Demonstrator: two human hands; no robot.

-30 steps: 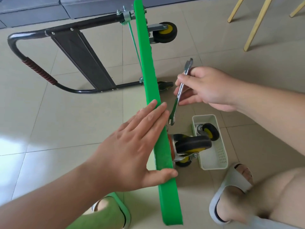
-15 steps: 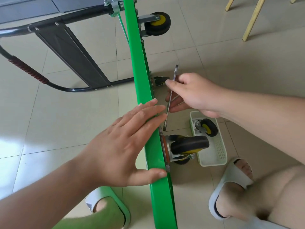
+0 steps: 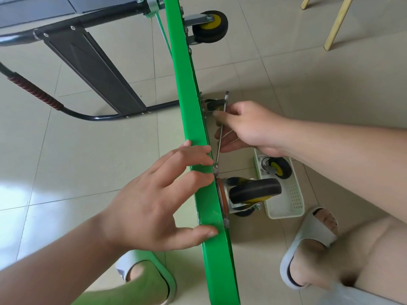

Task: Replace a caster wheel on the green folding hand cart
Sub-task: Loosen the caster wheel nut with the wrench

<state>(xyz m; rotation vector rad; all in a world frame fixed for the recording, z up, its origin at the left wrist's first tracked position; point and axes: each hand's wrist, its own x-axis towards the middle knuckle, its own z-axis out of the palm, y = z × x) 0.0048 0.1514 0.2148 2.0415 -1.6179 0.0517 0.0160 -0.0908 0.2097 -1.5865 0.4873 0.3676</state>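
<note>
Left hand (image 3: 154, 201) flat, fingers spread, bracing green metal cart deck (image 3: 193, 133) stood on edge on tiled floor. Black-and-yellow caster wheel (image 3: 253, 193) mounted on deck. Right hand (image 3: 248, 128) fingers closed on slim steel spanner (image 3: 221, 133), its lower end at caster plate bolt; tightening or loosening, cannot tell. Second caster (image 3: 277, 167) sits in white plastic basket (image 3: 286, 208). Far wheel (image 3: 209, 26) attached. Judgement: mid-task.

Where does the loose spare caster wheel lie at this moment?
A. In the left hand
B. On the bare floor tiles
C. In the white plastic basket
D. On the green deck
C: the spare caster wheel sits inside the white plastic basket, beside the mounted caster.
</note>
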